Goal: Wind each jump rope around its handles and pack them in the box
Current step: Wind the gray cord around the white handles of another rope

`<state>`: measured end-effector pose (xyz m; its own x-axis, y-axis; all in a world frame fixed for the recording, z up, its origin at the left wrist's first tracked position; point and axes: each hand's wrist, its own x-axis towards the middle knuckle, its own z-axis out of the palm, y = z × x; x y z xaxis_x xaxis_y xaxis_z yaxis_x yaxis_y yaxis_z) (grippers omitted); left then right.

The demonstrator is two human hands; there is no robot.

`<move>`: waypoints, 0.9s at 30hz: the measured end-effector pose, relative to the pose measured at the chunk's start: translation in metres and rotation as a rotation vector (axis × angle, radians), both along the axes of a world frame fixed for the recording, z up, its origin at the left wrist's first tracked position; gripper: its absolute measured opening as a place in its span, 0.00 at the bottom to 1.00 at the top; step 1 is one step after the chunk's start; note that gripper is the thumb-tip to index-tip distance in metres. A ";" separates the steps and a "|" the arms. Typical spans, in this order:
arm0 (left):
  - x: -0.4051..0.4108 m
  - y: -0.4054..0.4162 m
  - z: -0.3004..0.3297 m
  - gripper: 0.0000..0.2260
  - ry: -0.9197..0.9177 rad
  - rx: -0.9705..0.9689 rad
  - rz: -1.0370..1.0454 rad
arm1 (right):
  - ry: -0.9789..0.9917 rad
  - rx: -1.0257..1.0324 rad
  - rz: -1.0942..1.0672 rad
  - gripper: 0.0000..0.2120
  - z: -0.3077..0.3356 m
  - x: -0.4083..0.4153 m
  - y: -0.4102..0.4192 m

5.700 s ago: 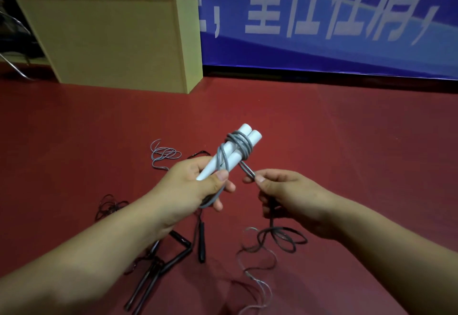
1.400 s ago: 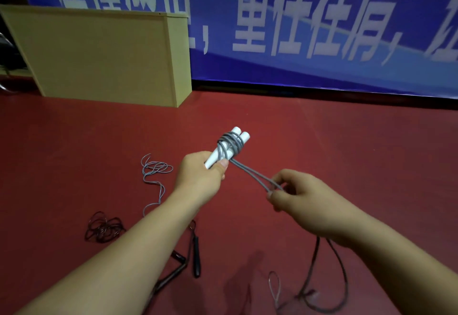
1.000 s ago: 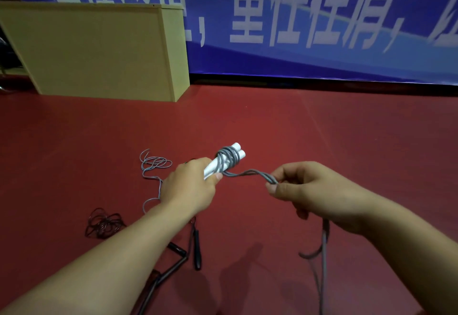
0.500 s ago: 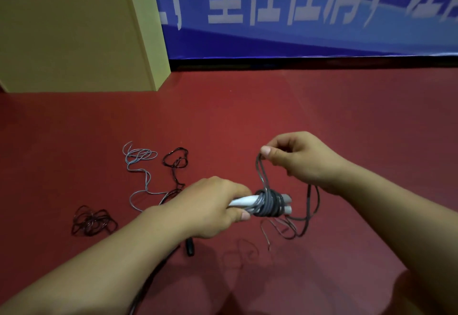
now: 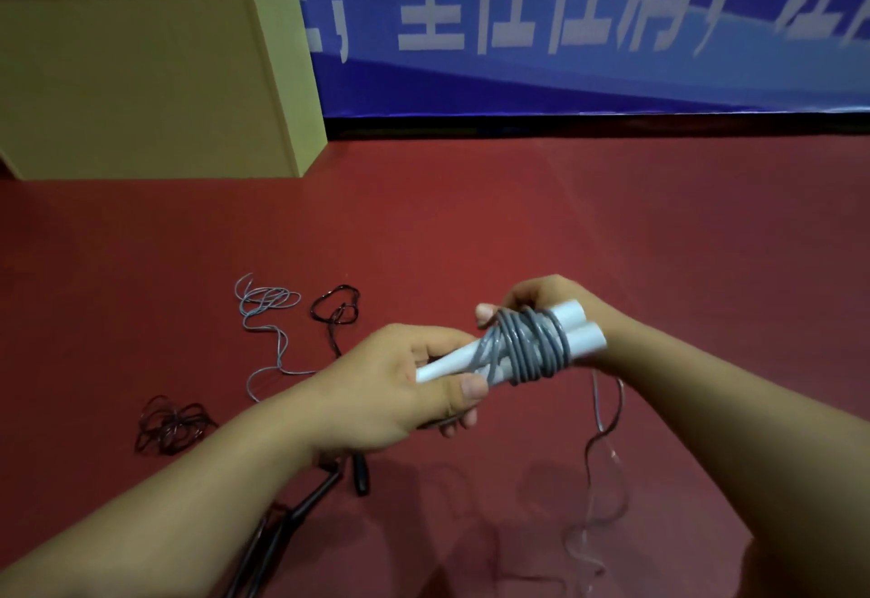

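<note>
Compared with half a second earlier, the right hand (image 5: 548, 303) has dropped from above the bundle to just behind it, its grip curled on the grey rope cord (image 5: 527, 348) where it meets the coils. The coils now cover a wider band of the pair of white cylindrical plastic handles (image 5: 581, 331). The left hand (image 5: 400, 390) is unchanged in role: its grip is clamped round the near ends of the handles, thumb on top. The bundle is held in the air above the red floor (image 5: 518, 221), tips pointing right. The loose end of the cord hangs below the right grip to the floor.

Left of the left grip lie a light blue-grey thin rope (image 5: 266, 310), a black rope loop (image 5: 336, 310) and a dark tangled rope (image 5: 172, 423); below it lie black slim handles (image 5: 360, 475). The tan cardboard box (image 5: 141, 79) stands far left, well apart.

The blue wall banner (image 5: 565, 9) carries large white Chinese characters, cropped and blurred; they cannot be read reliably.
</note>
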<state>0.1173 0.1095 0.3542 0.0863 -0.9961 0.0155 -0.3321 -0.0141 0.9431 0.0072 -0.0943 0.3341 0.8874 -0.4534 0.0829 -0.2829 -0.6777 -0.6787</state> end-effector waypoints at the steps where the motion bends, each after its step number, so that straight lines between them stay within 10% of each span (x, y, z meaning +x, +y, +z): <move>1: 0.001 0.001 0.002 0.03 0.036 -0.026 0.039 | -0.057 0.008 0.034 0.12 -0.002 0.003 0.004; 6: 0.009 -0.001 0.003 0.07 0.172 -0.099 0.360 | 0.178 0.063 0.015 0.15 -0.008 0.014 0.028; 11: 0.025 0.001 -0.007 0.09 -0.084 -0.065 0.608 | 0.168 -0.049 0.053 0.14 -0.002 0.016 0.045; 27: 0.049 0.004 -0.017 0.09 -0.328 -0.021 0.843 | 0.041 0.159 0.127 0.03 0.008 0.007 0.084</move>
